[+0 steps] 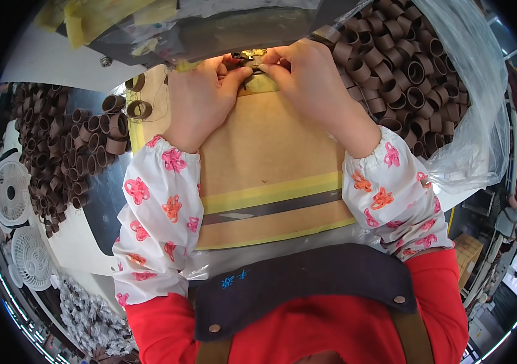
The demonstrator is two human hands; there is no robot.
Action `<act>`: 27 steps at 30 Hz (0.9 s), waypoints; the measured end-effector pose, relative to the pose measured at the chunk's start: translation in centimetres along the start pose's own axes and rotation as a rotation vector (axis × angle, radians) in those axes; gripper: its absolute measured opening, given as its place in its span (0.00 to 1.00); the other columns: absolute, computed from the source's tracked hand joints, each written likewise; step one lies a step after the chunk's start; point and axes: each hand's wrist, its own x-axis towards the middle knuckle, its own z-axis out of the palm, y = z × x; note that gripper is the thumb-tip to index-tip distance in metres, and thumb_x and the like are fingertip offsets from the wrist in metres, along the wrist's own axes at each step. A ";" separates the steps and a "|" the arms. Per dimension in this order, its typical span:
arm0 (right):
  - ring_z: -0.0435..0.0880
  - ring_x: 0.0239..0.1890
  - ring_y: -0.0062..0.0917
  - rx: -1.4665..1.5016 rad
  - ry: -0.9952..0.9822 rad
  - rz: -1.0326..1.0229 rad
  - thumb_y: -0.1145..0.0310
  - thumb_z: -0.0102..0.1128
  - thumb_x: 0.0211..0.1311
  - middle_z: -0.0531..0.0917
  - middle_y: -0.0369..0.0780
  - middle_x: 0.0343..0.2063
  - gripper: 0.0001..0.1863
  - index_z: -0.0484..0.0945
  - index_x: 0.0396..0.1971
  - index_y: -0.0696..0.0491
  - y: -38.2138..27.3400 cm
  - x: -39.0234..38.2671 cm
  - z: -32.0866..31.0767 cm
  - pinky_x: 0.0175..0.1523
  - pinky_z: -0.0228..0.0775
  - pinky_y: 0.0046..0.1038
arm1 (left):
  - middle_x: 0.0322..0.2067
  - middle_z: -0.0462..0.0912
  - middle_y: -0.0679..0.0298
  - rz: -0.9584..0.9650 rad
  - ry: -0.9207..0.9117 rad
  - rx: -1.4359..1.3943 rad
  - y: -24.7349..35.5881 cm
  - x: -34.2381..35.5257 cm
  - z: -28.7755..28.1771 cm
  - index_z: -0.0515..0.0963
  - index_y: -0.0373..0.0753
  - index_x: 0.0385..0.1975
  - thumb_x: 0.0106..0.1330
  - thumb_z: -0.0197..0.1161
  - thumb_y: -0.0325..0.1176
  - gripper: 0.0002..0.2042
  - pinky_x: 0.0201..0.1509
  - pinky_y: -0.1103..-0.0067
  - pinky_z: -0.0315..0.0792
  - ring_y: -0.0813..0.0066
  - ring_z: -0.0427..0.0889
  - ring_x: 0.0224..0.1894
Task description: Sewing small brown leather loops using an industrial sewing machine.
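Observation:
My left hand [207, 91] and my right hand [307, 85] meet under the lit head of what looks like a sewing machine [240, 30]. Thumbs and fingertips of both are closed in a pinch on a small dark-brown piece [257, 70], mostly hidden by the fingers; its colour matches the loose rings nearby. Just above the fingertips sits a small metal machine part [251, 54]. Beneath my wrists lies a tan work surface [264, 145] edged with yellow tape. Two brown rings [139, 110] rest on it, left of my left hand, with loose thread around them.
A heap of brown rings [40, 145] covers the table at left. More brown rings [404, 73] fill a clear plastic bag [477, 109] at right. White fans [30, 258] stand beyond the left table edge. A cardboard box [468, 258] is at lower right.

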 end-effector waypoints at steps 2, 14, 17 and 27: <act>0.77 0.27 0.39 -0.054 -0.015 0.024 0.76 0.55 0.45 0.76 0.45 0.22 0.02 0.73 0.20 0.59 -0.2 0.0 -0.1 0.31 0.68 0.35 | 0.14 0.76 0.65 0.010 -0.008 0.002 0.1 0.1 0.0 0.78 0.34 0.30 0.55 0.64 0.37 0.12 0.20 0.82 0.63 0.81 0.71 0.14; 0.78 0.25 0.38 -0.154 -0.024 0.030 0.70 0.57 0.47 0.77 0.44 0.20 0.05 0.75 0.20 0.56 -0.1 0.2 0.3 0.30 0.70 0.36 | 0.10 0.67 0.72 -0.007 -0.018 -0.045 -0.1 0.1 -0.2 0.78 0.35 0.31 0.56 0.63 0.33 0.09 0.18 0.86 0.55 0.89 0.61 0.14; 0.78 0.25 0.37 -0.183 -0.045 0.036 0.70 0.57 0.47 0.77 0.43 0.20 0.05 0.76 0.20 0.55 -0.1 0.2 0.5 0.30 0.70 0.36 | 0.10 0.68 0.71 -0.056 -0.030 -0.099 -0.1 0.1 -0.1 0.77 0.35 0.30 0.55 0.63 0.34 0.09 0.18 0.84 0.56 0.86 0.62 0.13; 0.77 0.28 0.36 -0.150 -0.033 0.028 0.70 0.58 0.47 0.76 0.41 0.22 0.04 0.76 0.23 0.54 0.0 -0.1 0.2 0.31 0.68 0.34 | 0.11 0.69 0.65 0.033 0.039 0.032 0.3 0.0 0.0 0.74 0.34 0.23 0.54 0.64 0.36 0.11 0.18 0.80 0.58 0.79 0.66 0.13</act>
